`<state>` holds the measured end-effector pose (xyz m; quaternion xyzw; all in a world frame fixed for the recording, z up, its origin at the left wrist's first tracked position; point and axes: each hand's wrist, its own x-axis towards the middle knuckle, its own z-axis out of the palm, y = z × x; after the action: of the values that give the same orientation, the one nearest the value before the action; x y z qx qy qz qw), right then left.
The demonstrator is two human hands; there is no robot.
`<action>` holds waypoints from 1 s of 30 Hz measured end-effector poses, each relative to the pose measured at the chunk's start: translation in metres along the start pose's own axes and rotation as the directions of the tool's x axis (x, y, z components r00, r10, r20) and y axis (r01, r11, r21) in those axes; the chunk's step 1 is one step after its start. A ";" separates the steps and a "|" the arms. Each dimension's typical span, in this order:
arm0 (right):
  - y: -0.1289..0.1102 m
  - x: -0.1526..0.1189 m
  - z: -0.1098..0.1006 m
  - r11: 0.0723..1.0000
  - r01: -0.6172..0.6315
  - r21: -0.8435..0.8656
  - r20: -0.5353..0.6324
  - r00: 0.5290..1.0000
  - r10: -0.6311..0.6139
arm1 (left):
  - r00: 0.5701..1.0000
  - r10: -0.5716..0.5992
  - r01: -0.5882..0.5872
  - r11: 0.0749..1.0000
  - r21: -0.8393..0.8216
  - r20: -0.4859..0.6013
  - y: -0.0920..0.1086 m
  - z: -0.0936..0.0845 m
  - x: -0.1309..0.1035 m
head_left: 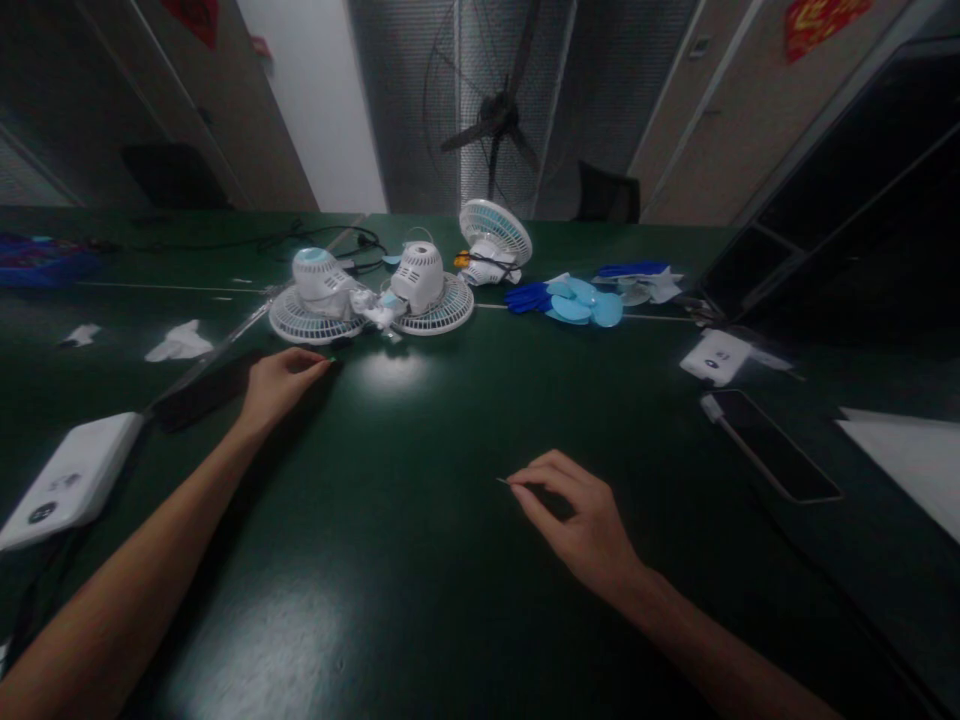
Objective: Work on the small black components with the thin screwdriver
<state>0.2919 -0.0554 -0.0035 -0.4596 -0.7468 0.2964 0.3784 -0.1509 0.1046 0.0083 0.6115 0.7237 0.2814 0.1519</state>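
Note:
My left hand (281, 388) is closed in a pinch near the table's left middle. A tiny green bit (332, 360) shows at its fingertips, too small to name. Over the middle of the table, my right hand (581, 515) pinches a thin pale sliver (502, 481) between thumb and forefinger; its kind cannot be made out. Just beyond my left hand, two small white fans lie grille down, a left one (319, 305) and a middle one (421, 285). A third white fan (495, 240) rests tilted behind them, its cord bundled at its base.
On the dark green table (405, 560) lie light blue fan blades (581, 300), dark blue gloves (529, 297) and a phone (776, 445). A white power bank (71, 480) sits at left, with crumpled white tissue (180, 342) farther back. White paper (911, 455) lies at right.

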 end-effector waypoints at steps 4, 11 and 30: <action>0.000 0.000 -0.001 1.000 0.001 0.014 0.010 1.000 -0.001 | 1.000 0.005 -0.006 1.000 -0.026 -0.005 -0.001 0.002 0.001; 0.000 0.001 0.000 1.000 0.000 0.013 0.012 1.000 0.000 | 0.996 0.089 -0.089 0.996 0.023 0.026 -0.009 0.011 0.005; -0.001 -0.001 0.006 0.982 0.087 -0.167 0.113 0.991 -0.069 | 0.436 0.771 -0.621 0.632 -0.464 0.465 0.120 0.082 -0.133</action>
<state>0.2864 -0.0571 -0.0064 -0.4444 -0.8061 0.2401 0.3084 0.0189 0.0048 -0.0024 0.8897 0.2725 0.1777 0.3203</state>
